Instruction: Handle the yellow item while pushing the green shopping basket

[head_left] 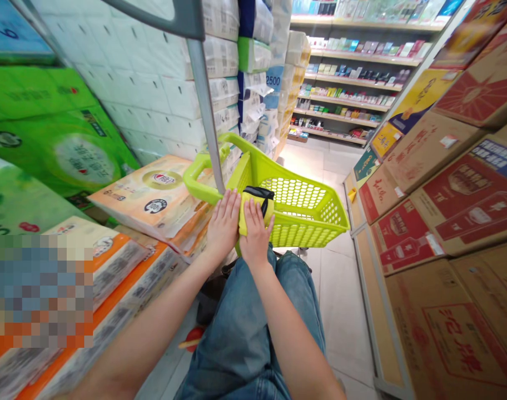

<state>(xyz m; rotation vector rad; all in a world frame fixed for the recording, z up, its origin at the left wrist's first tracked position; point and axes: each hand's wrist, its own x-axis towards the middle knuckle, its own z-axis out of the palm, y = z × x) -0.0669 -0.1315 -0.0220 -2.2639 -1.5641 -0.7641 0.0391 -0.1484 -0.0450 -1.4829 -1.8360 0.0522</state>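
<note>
A yellow folded bundle with black straps, perhaps a small bag, lies at the near rim of a lime-green shopping basket. My left hand lies flat along the bundle's left side, fingers stretched out and close together. On top of it rests my right hand, palm down, its fingers straight and the little finger apart. Both thumbs are largely hidden. A grey pull handle rises from the basket's near end, just beyond my left fingertips. Perforated walls show in the basket's far part.
White tissue packs are stacked at the left, with green packs and orange packs nearer. Cardboard cartons line the right side. Shelves of small boxes stand at the aisle's far end. My jeans-clad knees are below the basket.
</note>
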